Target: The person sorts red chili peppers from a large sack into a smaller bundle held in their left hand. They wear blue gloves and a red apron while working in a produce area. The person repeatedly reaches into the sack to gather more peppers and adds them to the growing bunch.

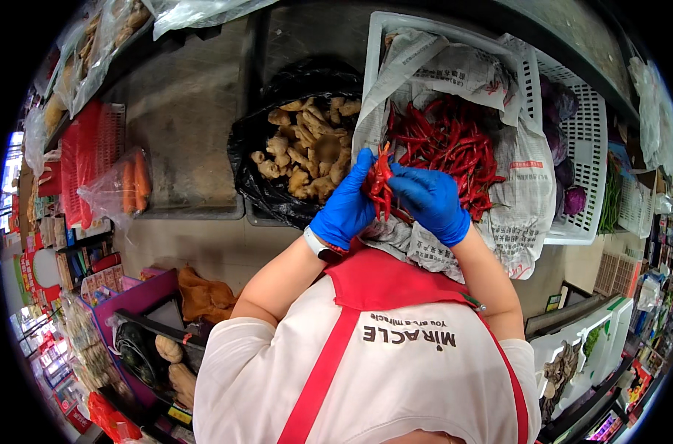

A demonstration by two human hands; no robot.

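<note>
My left hand (349, 203), in a blue glove, is closed around a small bunch of red chili peppers (381, 185) held upright over the near left corner of a white crate (375, 74). Beside it my right hand (430, 201), gloved the same, has its fingers bent in against the bunch; its fingertips are partly hidden, so what they pinch does not show. Behind my hands a heap of loose red chilies (451, 144) lies on printed newspaper (525, 189) that lines the crate and hangs over its near edge.
Left of the crate, a black plastic bag (251, 159) holds ginger (303, 152). Farther left are a dark tray (185, 126) and carrots (135, 181) in clear plastic. Purple cabbages (575, 200) sit in another white crate (592, 140) at right. Crowded shelves line both sides.
</note>
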